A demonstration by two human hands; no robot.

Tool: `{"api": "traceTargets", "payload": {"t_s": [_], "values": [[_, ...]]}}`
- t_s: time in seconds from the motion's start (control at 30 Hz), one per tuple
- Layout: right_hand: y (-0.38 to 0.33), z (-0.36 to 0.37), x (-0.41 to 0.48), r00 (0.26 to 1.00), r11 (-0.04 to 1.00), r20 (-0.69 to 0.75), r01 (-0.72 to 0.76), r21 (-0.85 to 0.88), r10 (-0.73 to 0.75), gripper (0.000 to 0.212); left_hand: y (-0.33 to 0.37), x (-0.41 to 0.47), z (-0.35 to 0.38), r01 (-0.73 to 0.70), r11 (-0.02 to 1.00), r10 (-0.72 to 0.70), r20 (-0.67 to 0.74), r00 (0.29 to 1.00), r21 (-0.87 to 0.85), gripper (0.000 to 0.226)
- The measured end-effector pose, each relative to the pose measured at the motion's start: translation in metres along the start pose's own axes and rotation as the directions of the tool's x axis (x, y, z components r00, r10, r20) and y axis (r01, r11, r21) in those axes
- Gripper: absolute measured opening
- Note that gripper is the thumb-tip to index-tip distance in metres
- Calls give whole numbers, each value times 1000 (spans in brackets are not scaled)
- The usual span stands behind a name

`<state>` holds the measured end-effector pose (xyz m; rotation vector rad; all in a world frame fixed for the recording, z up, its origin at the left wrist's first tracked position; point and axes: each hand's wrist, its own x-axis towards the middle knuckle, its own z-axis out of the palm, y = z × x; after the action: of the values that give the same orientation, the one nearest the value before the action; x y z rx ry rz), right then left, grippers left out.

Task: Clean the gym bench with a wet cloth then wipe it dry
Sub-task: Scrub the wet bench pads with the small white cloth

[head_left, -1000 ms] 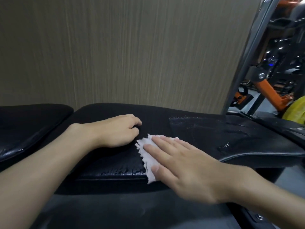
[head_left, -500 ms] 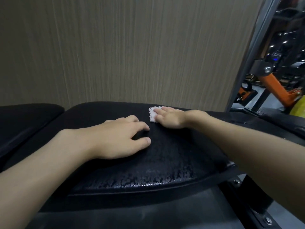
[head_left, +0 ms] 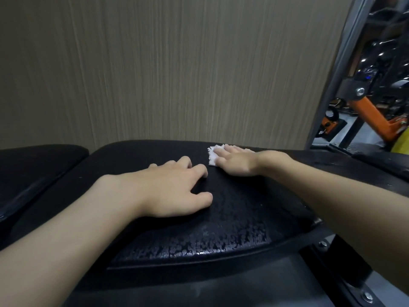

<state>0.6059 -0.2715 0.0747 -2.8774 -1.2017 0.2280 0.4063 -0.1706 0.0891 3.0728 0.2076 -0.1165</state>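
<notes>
Pressed the white cloth (head_left: 213, 155) flat under open right hand (head_left: 238, 162) on bench (head_left: 232, 218); left hand (head_left: 174, 189) open, empty (wet step, drops showing). Next: wipe near edge.

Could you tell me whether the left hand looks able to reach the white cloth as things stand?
Probably yes. The left hand rests on the bench pad close to the white cloth, with only bare pad between. But the right hand covers most of the cloth.

Black padded vinyl gym bench (head_left: 232, 209), top beaded with wet streaks near the front edge. Small white jagged-edged cloth (head_left: 213, 156) lying flat at the far edge, mostly covered.
</notes>
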Motion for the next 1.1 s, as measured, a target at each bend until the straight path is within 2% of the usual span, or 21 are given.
{"api": "traceTargets", "payload": {"t_s": [0.1, 0.23, 0.37, 0.47, 0.63, 0.7, 0.9, 1.0, 1.1], "values": [[-11, 6, -57, 995, 995, -17, 93, -38, -94, 54, -1, -2, 1, -15, 999, 14, -9, 1000, -29, 60], [-15, 12, -143, 977, 973, 1, 212, -91, -213, 55, 0, -6, 2, -10, 998, 10, 4, 1000, -70, 61], [-12, 13, -194, 970, 963, 41, 243, -119, -240, 58, 3, -3, 1, -10, 995, 9, -9, 1000, -97, 56], [-14, 13, -202, 973, 973, 44, 228, -48, -226, 59, 6, 2, 2, -44, 993, 43, -19, 999, -110, 53], [-4, 14, -163, 979, 975, 0, 203, -89, -204, 55, 9, 11, 3, -57, 994, 57, -11, 998, -96, 63], [6, 8, -128, 986, 985, 29, 165, -55, -164, 55, 8, 13, 4, -56, 994, 56, 1, 998, -91, 64], [45, -10, -15, 1000, 999, 24, 3, 43, -4, 60, 19, 13, 4, -9, 998, 13, 69, 998, -61, 87], [60, -18, 16, 995, 992, 37, -91, 89, 88, 63, 22, 13, 3, 2, 998, 3, 81, 997, -56, 92], [65, -17, 29, 993, 991, 26, -120, 54, 119, 68, 23, 13, 3, 2, 998, 3, 78, 997, -67, 92]]}}
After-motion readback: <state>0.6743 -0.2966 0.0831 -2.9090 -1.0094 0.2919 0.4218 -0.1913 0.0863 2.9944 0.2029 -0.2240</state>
